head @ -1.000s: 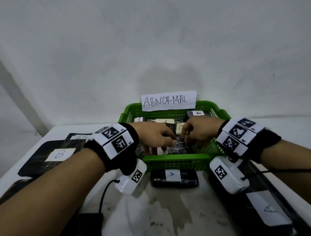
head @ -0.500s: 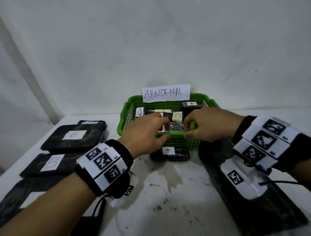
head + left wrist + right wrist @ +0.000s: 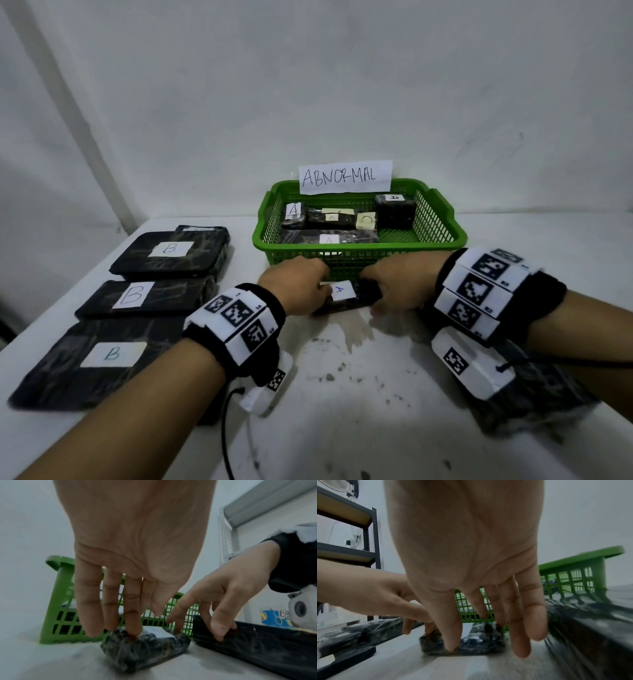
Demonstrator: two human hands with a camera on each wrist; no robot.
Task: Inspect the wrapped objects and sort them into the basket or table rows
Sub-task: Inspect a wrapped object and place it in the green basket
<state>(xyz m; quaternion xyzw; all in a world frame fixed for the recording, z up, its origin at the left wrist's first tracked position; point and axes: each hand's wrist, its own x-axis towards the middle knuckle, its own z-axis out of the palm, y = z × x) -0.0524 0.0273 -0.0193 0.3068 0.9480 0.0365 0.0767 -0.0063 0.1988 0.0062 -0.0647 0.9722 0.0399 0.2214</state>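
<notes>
We have both hands down on the white table (image 3: 359, 394), closing in on a small black wrapped packet (image 3: 356, 296) with a white label marked A, which lies flat on the tabletop just in front of the green basket (image 3: 442, 236). Our left hand (image 3: 296, 286) reaches in from the packet's left end, fingers extended downward; in the left wrist view its fingertips (image 3: 133, 631) press on the top of the packet's wrapping, not curled round it. Our right hand (image 3: 394, 286) comes in from the right end, and in the right wrist view its thumb (image 3: 450, 641) touches the packet's near edge while the other fingers reach down past its far side, a loose pinch forming across it. The packet rests on the table, not lifted. Inside the basket, which carries a paper sign reading ABNORMAL (image 3: 345, 176) on its back wall, lie several black wrapped objects with labels, most marked A, one marked C. To our left, three larger flat wrapped packages labelled B (image 3: 169, 255) sit in a row running towards us, and another large black wrapped package (image 3: 534, 394) lies under our right wrist
</notes>
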